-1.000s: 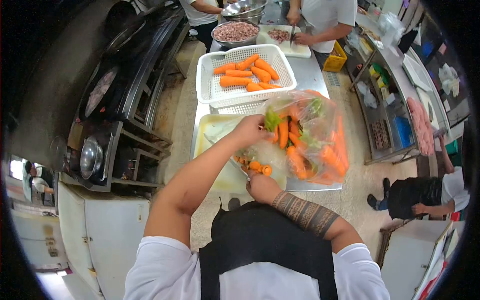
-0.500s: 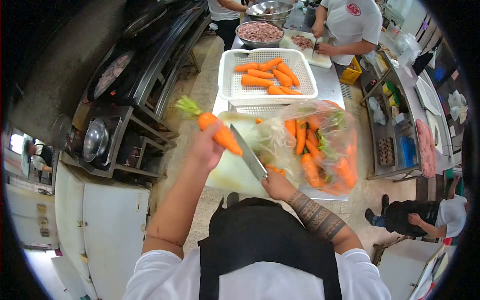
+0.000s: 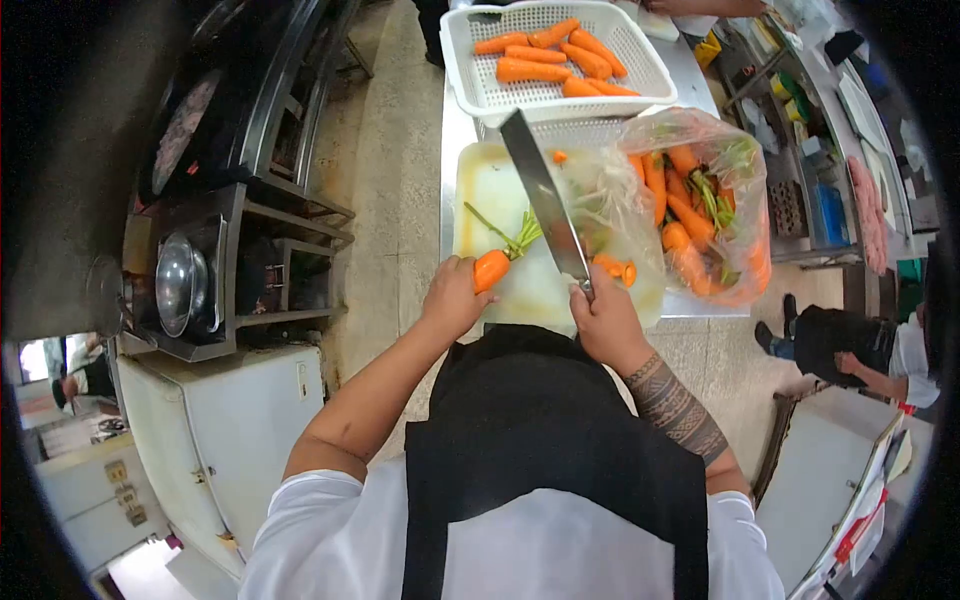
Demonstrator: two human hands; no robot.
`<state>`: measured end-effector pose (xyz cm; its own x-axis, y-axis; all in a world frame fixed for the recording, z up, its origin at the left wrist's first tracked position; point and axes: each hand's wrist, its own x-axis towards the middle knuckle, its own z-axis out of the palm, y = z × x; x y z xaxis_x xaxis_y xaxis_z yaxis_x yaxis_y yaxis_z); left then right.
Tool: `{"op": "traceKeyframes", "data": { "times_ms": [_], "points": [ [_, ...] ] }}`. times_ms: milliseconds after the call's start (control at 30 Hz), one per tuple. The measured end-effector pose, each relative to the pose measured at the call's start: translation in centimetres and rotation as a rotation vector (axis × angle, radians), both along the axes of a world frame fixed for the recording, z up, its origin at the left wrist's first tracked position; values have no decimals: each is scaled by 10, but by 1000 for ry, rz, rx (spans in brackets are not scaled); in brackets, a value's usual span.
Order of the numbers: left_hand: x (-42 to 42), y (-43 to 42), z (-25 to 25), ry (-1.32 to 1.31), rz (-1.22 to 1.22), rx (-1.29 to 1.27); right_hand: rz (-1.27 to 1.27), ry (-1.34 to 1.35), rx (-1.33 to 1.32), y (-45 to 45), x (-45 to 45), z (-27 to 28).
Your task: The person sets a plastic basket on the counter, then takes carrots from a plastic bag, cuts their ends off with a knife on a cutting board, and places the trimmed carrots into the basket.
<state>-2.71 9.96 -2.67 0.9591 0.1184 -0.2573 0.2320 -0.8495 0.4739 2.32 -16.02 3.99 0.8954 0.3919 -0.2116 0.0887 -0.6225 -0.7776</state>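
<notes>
Well, I can see the left hand (image 3: 455, 300) closed around a carrot (image 3: 491, 270) (green stems (image 3: 522, 238) attached) at the near-left edge of the cutting board (image 3: 487, 172); the right hand (image 3: 606, 322) grips a knife (image 3: 541, 190), its blade between that carrot and the plastic bag (image 3: 752, 225).

Steel table (image 3: 702, 92), upper middle of frame, bare metal showing along left edge. On it: white plastic basket (image 3: 575, 107) at top centre, carrots (image 3: 531, 71) inside; pale cutting board (image 3: 500, 185), yellowed at edges, mid-frame; clear bag of carrots (image 3: 690, 226) right of centre, lapping over board's right side. Orange carrot ends (image 3: 611, 266) on board, by bag.
</notes>
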Motion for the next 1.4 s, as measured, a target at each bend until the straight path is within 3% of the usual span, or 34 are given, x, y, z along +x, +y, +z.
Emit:
{"op": "traceKeyframes", "data": {
  "times_ms": [367, 567, 667, 867, 967, 1067, 1200, 1267, 1333, 1400],
  "points": [
    [-25, 7, -16, -131, -16, -87, 235, -15, -147, 57, -13, -7],
    [-27, 5, -20, -191, -19, -85, 266, -5, -246, 67, -12, -6],
    [-26, 3, -21, -196, 0, -64, 292, -15, -261, 74, -13, -36],
    [-15, -6, -15, -255, -13, 21, 268, 54, -203, 53, -1, -45],
    [-6, -16, 43, -408, 69, -150, 174, 79, -137, 22, 6, -42],
    [-2, -10, 67, -455, 244, -430, 113, 36, -71, -13, 19, -63],
    [-2, 13, 38, -294, 383, -552, 116, -26, -102, -29, 26, -71],
    [-10, 16, 18, -216, 349, -460, 123, -63, -82, -26, 26, -74],
    [-18, 10, 11, -134, 348, -448, 125, 87, -106, -18, 25, -48],
    [-27, 7, -17, -211, 285, -278, 141, 191, -152, -14, 28, -37]
  ]
}}
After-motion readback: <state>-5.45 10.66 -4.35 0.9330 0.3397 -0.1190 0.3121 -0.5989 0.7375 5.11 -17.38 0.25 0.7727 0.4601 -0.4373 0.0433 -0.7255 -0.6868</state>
